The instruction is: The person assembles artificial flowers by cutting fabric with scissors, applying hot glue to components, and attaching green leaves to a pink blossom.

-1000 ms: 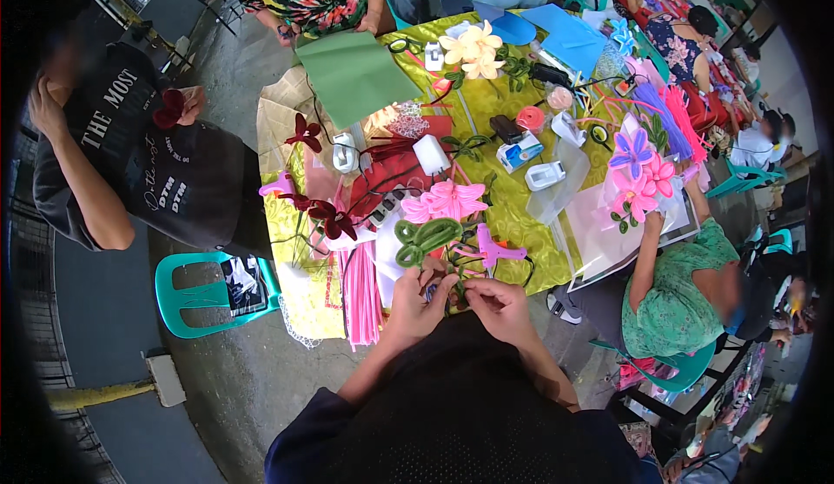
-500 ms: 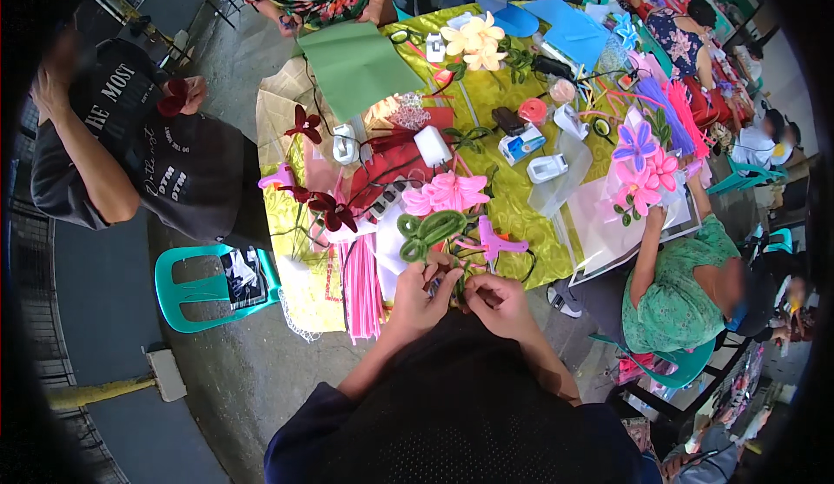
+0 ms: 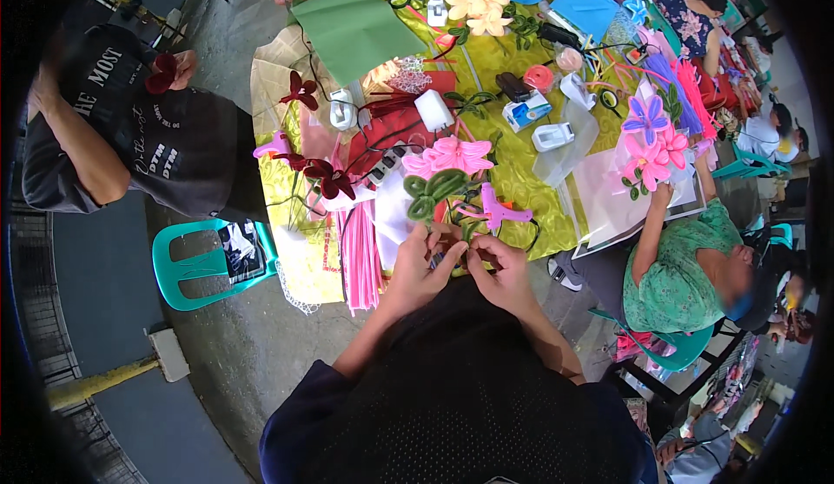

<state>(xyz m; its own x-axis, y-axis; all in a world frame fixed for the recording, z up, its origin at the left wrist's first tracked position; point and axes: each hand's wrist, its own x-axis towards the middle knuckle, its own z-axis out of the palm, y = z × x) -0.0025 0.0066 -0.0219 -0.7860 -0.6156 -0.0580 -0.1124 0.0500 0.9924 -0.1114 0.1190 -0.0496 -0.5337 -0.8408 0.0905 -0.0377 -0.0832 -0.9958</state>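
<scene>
Near the table's front edge, my left hand [image 3: 424, 262] and my right hand [image 3: 493, 267] meet with bent fingers, pinching the thin stem [image 3: 466, 235] of green fuzzy leaf loops [image 3: 432, 190], which stand up above my fingertips. Just behind are a pink fuzzy flower [image 3: 456, 154] and a purple glue gun [image 3: 502, 210]. Left of my hands hangs a bundle of pink stems [image 3: 363, 267], with dark red flowers [image 3: 332, 180] above it.
The table [image 3: 547, 232] holds papers, flowers, scissors and small boxes. A person in black [image 3: 139, 136] stands left by a teal chair [image 3: 187, 267]. Another in green [image 3: 669, 275] sits right, holding wrapped pink and purple flowers. More people are behind.
The table, people and my hands with the green leaves appear higher in the picture than before. My fingers stay pinched on the stem, with small shifts.
</scene>
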